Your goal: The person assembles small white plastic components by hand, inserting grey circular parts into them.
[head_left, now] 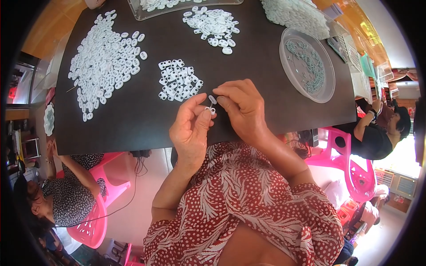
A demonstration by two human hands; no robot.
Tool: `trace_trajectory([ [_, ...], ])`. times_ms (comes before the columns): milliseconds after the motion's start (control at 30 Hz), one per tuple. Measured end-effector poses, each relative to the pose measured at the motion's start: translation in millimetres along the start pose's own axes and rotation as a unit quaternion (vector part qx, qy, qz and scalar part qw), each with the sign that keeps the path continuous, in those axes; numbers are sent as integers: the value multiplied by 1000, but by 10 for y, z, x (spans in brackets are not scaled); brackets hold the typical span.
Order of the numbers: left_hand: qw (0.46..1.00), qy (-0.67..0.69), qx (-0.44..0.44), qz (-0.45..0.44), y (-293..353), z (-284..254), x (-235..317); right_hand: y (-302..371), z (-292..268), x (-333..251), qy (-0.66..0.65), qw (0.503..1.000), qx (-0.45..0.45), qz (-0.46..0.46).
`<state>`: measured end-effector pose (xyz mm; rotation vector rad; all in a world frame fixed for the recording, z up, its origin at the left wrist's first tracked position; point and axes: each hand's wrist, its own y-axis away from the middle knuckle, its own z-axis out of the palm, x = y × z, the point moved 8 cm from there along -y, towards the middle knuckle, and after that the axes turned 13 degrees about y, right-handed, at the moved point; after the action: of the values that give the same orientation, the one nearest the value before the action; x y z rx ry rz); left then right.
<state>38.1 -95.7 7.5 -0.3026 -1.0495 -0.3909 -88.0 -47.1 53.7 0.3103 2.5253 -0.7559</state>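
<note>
My left hand is closed, its thumb and fingers pinching a small white plastic piece with two round holes. Just above that piece, a small white oval piece is tilted, with a thin dark part between the two. My right hand has its thumb and index fingertip at the oval piece, gripping its edge. Beyond my left hand lies a pile of white two-hole pieces. A round clear plastic tub at the right holds small greyish-green springs.
A large pile of white oval pieces covers the table's left side, with a smaller pile at the back. A clear tray and a bag of white pieces stand at the far edge. People sit left and right.
</note>
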Motion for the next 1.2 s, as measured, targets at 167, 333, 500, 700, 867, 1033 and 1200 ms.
trace_trajectory([
  [167, 1000, -9, -17, 5, -25, 12, -10, -38, 1, 95, -175, 979, -66, 78],
  [333, 992, -107, -51, 41, -27, 70, 56, 12, 117, 121, -245, 951, -140, 128],
  [500, 984, -148, -68, 70, -41, 78, 85, -9, 94, 75, -229, 955, -147, 117],
  [700, 982, -154, -72, 83, -26, 84, 108, -2, 82, 1, -211, 968, -122, 58],
  [867, 986, -122, -61, 91, -24, 71, 86, 51, 131, 48, -223, 965, -116, 70],
  [1033, 985, -139, -50, 92, -74, 51, 145, 37, 132, 91, -266, 953, -108, 96],
  [1200, 977, -176, -59, 109, -78, 47, 164, -21, 82, 128, -258, 951, -126, 114],
])
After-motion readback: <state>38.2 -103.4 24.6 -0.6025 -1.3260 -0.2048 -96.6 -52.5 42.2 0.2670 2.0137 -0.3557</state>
